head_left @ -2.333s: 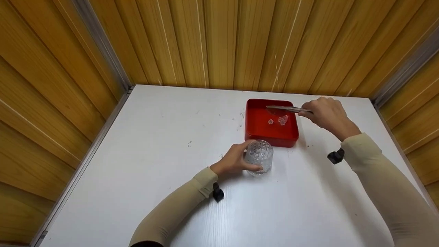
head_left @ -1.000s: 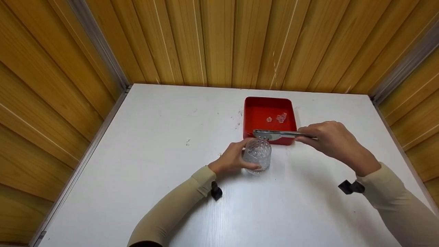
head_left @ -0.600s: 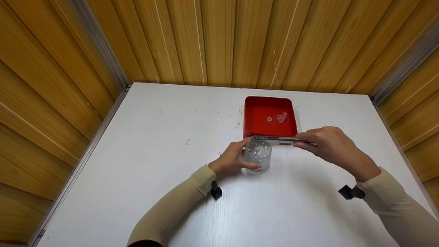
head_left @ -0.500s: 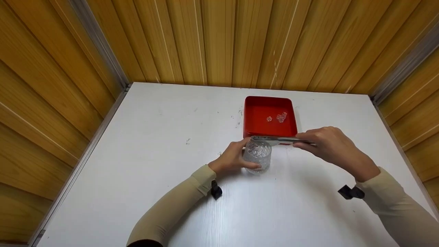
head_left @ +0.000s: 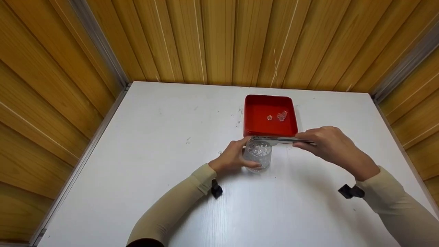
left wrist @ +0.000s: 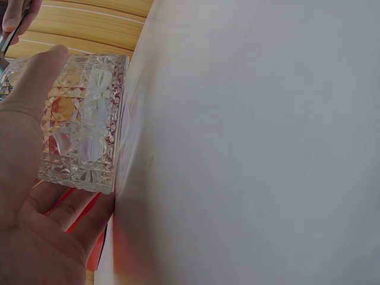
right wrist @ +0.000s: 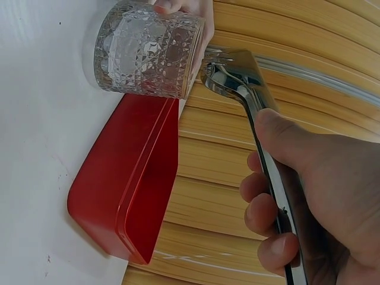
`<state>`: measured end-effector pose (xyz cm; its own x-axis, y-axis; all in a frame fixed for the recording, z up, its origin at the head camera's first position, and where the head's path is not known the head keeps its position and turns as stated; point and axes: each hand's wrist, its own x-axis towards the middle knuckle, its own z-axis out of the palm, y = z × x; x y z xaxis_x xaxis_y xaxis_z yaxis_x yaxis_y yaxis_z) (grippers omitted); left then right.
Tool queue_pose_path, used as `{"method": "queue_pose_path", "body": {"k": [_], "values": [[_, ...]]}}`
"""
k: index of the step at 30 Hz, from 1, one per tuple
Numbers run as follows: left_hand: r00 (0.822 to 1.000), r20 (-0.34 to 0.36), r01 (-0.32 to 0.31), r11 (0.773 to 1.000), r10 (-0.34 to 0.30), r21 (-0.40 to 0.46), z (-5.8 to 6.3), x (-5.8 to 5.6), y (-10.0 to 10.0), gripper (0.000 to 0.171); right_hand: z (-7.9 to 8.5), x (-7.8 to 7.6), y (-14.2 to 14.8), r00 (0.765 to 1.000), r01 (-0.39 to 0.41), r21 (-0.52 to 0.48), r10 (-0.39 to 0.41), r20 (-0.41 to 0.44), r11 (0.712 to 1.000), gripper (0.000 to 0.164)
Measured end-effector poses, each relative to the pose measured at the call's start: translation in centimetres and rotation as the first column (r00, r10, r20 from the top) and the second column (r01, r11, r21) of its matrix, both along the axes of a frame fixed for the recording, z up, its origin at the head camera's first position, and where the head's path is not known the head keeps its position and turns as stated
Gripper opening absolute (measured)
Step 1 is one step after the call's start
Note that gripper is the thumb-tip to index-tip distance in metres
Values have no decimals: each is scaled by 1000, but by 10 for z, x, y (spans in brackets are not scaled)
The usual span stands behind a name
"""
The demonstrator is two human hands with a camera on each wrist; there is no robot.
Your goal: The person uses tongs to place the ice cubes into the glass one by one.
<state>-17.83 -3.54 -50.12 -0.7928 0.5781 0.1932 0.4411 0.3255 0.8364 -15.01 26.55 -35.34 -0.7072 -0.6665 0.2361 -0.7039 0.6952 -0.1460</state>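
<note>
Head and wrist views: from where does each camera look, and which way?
Head: worn there, facing forward and down at the table; left hand, right hand show.
Left wrist: worn there, facing the glass; left hand large, right hand cropped.
Right wrist: worn there, facing the tongs; right hand large, left hand cropped.
Both wrist views share glass and red tray.
</note>
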Motion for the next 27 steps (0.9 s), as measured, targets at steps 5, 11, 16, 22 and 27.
{"method": "queue_pose_path", "body": {"k": [5,11,16,22,27], "values": [[1000,-6,2,1000,-2,-2,2,-1,0,88,1,-1,0,1000,-1,1,1,9,1000,23],[1000,-9,4,1000,-4,7,2,-1,0,84,0,-1,-1,1000,-6,-16,6,-4,1000,25],[1000,-4,-2,1000,2,5,1,0,0,76,-3,-1,-2,1000,5,4,-5,-3,1000,31],[1000,10,-10,1000,10,-4,1,1,0,75,-7,-1,-1,1000,5,13,-5,-11,1000,34],[1000,20,-10,1000,10,-4,1,1,0,78,-11,-2,1,1000,5,8,-5,-15,1000,36]]}}
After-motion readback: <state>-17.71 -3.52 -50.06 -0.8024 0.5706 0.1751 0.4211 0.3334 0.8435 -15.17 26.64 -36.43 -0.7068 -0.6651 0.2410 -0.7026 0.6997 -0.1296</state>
